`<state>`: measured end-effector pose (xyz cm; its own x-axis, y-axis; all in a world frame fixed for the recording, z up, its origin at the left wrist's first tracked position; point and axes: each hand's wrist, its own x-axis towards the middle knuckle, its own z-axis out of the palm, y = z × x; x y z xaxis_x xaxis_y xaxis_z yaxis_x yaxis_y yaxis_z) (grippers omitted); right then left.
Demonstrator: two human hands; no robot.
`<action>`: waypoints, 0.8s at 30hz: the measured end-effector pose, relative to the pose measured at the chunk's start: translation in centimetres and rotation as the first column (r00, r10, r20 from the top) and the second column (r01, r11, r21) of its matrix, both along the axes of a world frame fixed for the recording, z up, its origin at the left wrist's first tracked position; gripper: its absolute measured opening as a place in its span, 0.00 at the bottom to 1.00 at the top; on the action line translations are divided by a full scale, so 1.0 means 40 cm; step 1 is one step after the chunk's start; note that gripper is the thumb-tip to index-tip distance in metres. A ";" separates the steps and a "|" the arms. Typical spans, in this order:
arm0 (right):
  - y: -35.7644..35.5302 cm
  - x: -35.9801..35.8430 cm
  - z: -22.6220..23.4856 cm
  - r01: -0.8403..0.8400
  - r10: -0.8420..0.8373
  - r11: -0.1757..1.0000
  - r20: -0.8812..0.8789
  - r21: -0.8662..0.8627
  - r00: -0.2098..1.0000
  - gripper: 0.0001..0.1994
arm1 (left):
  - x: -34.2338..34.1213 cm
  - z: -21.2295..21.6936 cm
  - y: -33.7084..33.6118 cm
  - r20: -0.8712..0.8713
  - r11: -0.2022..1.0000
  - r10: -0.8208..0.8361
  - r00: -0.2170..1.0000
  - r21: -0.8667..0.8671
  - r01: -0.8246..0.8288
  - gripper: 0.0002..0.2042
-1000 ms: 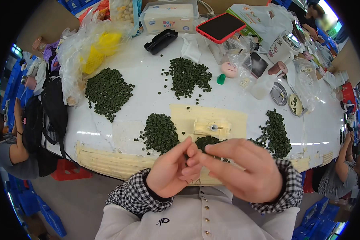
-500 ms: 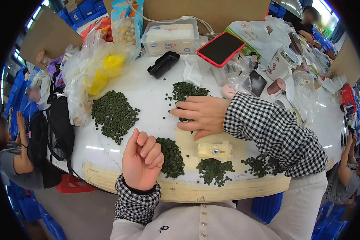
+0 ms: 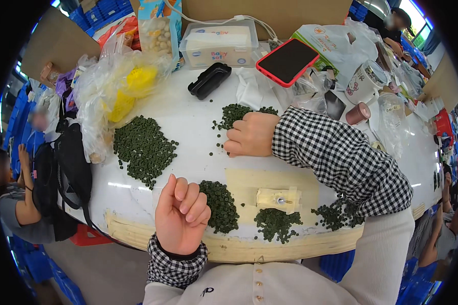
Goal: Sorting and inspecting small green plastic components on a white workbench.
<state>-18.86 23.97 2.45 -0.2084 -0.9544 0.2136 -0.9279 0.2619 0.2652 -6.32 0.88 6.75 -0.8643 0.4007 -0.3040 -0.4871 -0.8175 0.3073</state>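
Observation:
Small dark green disc-shaped pieces lie in several heaps on the white table. At the far heap (image 3: 235, 114) my right hand (image 3: 252, 134) is closed, knuckles up, its fingertips bent under and hidden; what they hold, if anything, does not show. My left hand (image 3: 182, 218) is raised near the table's front edge, palm up with fingers curled in; whatever is in it stays hidden. Just right of it is a near heap (image 3: 219, 207). A small cream block with a metal pin (image 3: 278, 200) is taped down in front of me, a heap (image 3: 278, 224) close below it.
A large heap (image 3: 143, 147) lies left and a smaller heap (image 3: 336, 214) right. Farther back are a black open case (image 3: 209, 81), a red-edged phone (image 3: 288, 62), a clear plastic box (image 3: 218, 46), a mug (image 3: 364, 81) and plastic bags (image 3: 104, 96). Other people sit on both sides.
My right hand has gone from spread flat to closed, drawing slightly back from the near side toward the far heap. My left hand keeps its curled pose. The view has shifted a little.

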 end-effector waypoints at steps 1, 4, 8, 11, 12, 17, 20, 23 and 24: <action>0.002 -0.009 -0.004 0.004 -0.004 1.000 0.003 -0.008 1.000 0.12 | 0.000 -0.001 0.000 0.000 1.000 -0.005 1.000 0.002 0.005 0.17; 0.007 -0.029 -0.001 0.051 -0.050 0.998 -0.025 0.041 0.998 0.12 | 0.000 -0.002 0.002 0.004 1.000 0.001 1.000 -0.007 -0.001 0.17; 0.015 -0.029 0.040 0.153 -0.154 0.988 0.115 0.014 0.981 0.15 | -0.002 -0.008 0.002 0.001 1.000 -0.007 1.000 0.029 0.007 0.16; 0.021 -0.036 0.050 0.199 -0.205 0.979 0.191 0.052 0.960 0.18 | -0.002 -0.003 0.008 0.053 0.999 0.030 0.998 0.025 -0.031 0.15; 0.025 -0.037 0.052 0.205 -0.213 0.977 0.203 0.059 0.956 0.18 | -0.002 -0.005 0.009 0.056 0.999 0.031 0.998 0.035 -0.033 0.14; 0.031 -0.046 0.047 0.250 -0.251 0.968 0.200 0.026 0.947 0.19 | 0.000 -0.013 0.009 0.046 0.997 0.023 0.999 0.071 -0.027 0.14; 0.026 -0.048 0.072 0.327 -0.342 0.939 0.239 0.104 0.909 0.20 | 0.000 -0.013 0.009 0.046 0.997 0.020 0.999 0.071 -0.023 0.14; 0.023 -0.047 0.098 0.395 -0.437 0.898 0.281 0.195 0.855 0.22 | 0.000 -0.013 0.011 0.048 0.997 0.018 0.999 0.071 -0.022 0.14; 0.027 -0.047 0.096 0.381 -0.415 0.909 0.270 0.169 0.869 0.22 | 0.000 -0.013 0.012 0.048 0.997 0.018 0.999 0.070 -0.021 0.14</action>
